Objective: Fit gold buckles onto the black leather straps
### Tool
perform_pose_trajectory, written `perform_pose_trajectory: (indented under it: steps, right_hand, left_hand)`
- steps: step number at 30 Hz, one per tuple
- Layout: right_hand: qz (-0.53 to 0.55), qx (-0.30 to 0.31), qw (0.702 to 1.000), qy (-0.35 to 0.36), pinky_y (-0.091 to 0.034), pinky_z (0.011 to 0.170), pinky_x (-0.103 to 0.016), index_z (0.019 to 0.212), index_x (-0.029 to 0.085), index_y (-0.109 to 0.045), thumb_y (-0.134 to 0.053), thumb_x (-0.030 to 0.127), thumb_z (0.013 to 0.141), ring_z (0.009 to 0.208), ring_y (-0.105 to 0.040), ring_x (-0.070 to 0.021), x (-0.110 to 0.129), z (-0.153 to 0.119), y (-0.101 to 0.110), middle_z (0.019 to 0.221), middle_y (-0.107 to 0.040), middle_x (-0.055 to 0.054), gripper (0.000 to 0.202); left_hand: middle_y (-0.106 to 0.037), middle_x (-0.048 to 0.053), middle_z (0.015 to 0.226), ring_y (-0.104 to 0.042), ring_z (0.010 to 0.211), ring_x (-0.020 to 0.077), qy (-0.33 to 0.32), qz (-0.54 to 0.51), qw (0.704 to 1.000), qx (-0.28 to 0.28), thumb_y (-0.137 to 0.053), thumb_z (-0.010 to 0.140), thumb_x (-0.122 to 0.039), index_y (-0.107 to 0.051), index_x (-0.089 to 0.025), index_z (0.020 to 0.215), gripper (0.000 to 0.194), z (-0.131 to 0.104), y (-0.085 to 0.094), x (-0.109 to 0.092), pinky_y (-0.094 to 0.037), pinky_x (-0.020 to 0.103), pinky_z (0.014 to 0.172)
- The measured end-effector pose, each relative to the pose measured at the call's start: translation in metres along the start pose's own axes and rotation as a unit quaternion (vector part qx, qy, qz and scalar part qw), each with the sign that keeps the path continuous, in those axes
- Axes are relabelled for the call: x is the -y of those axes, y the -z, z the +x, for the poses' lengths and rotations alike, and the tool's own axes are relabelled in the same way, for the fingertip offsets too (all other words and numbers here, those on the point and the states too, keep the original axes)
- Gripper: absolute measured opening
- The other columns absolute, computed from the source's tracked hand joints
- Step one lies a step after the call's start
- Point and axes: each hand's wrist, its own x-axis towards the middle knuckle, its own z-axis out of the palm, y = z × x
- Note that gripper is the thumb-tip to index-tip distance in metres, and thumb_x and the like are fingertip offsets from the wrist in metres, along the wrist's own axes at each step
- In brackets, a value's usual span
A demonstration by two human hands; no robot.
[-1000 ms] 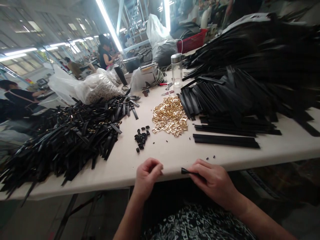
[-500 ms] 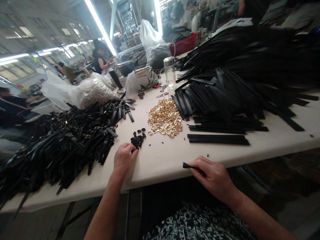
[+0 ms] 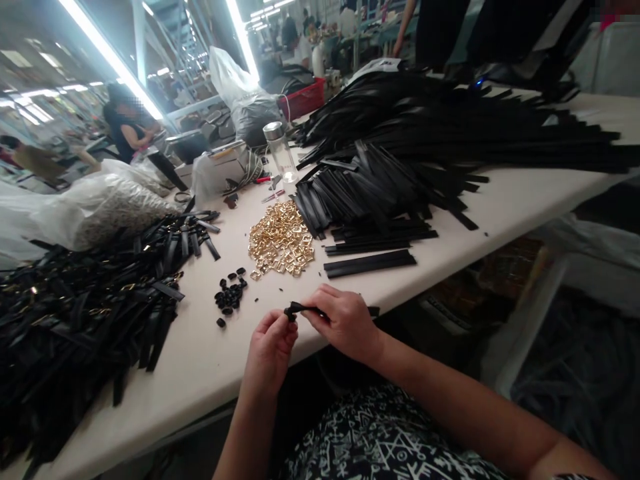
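My right hand (image 3: 349, 323) is closed around a black strap (image 3: 309, 308), whose one end sticks out past my fingertips and whose other end shows behind the hand. My left hand (image 3: 271, 350) pinches a small black loop (image 3: 289, 313), which meets the strap's tip; whether the strap is inside it I cannot tell. Left of my hands lies a little heap of black loops (image 3: 231, 293) on the pale table (image 3: 195, 347). Beyond them is a pile of gold metal buckles (image 3: 281, 240). A flat black strip (image 3: 370, 263) lies beyond my right hand.
Finished-looking straps with buckles (image 3: 75, 320) form a big heap at left. Bundles of black strips (image 3: 380, 193) cover the right side. A glass bottle (image 3: 281, 153), a plastic bag of small parts (image 3: 100, 207) and a red basket (image 3: 305, 99) stand farther back. People work in the background.
My left hand has left the heap of loops with one loop and come to the strap's end. My right hand has brought the strap towards it. The view has swung right.
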Motion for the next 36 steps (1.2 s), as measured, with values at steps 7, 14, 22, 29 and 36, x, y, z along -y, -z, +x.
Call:
perform_pose_trajectory:
  steps: [7,14,22,29,36]
  right_hand:
    - [-0.065,0.009,0.998,0.022,-0.038,0.062,-0.024,0.086,0.019,-0.066,-0.050,0.029,0.098,0.069,-0.060,-0.0142,-0.001,-0.009,-0.001,0.077,-0.064,-0.002,0.022]
    - [-0.025,0.082,0.994,0.065,-0.038,0.060,-0.024,0.085,0.019,-0.064,-0.049,0.027,0.098,0.067,-0.059,-0.0138,-0.005,-0.027,0.005,0.076,-0.063,-0.002,0.021]
    - [0.115,0.107,0.987,-0.032,-0.048,0.064,-0.025,0.128,0.017,-0.049,-0.036,0.043,0.102,0.069,-0.065,-0.0159,-0.007,-0.065,-0.008,0.085,-0.071,-0.004,0.038]
    - [0.145,0.117,0.978,-0.090,-0.051,0.072,-0.028,0.131,0.017,-0.052,-0.042,0.052,0.099,0.077,-0.068,-0.0183,-0.005,-0.063,-0.011,0.091,-0.072,-0.007,0.049]
    - [0.146,0.198,0.959,-0.141,-0.047,0.074,-0.027,0.097,0.020,-0.065,-0.055,0.025,0.092,0.083,-0.066,-0.0178,-0.005,-0.048,-0.002,0.089,-0.072,-0.003,0.012]
  left_hand:
    - [-0.063,-0.002,0.070,-0.060,0.058,0.0045,0.026,-0.034,0.999,-0.002,-0.092,0.057,-0.027,-0.067,-0.013,0.074,0.033,-0.005,-0.009,0.008,-0.051,0.010,0.054]
    - [-0.063,-0.003,0.068,-0.055,0.052,0.0055,0.014,0.066,0.997,0.026,-0.090,0.058,-0.028,-0.069,-0.018,0.083,0.034,-0.016,0.006,0.010,-0.046,0.014,0.049]
    - [-0.064,-0.001,0.062,-0.056,0.059,0.0113,0.018,0.214,0.973,0.089,-0.081,0.069,-0.028,-0.070,-0.017,0.086,0.023,-0.035,0.024,0.025,-0.046,0.023,0.061]
    - [-0.059,-0.004,0.063,-0.049,0.057,0.0097,-0.007,0.201,0.978,0.061,-0.078,0.072,-0.031,-0.062,-0.018,0.078,0.021,-0.031,0.016,0.036,-0.042,0.022,0.058]
    - [-0.056,-0.001,0.059,-0.049,0.057,0.0132,-0.049,0.341,0.934,0.097,-0.067,0.083,-0.041,-0.065,-0.017,0.077,0.025,-0.030,0.013,0.017,-0.040,0.025,0.058]
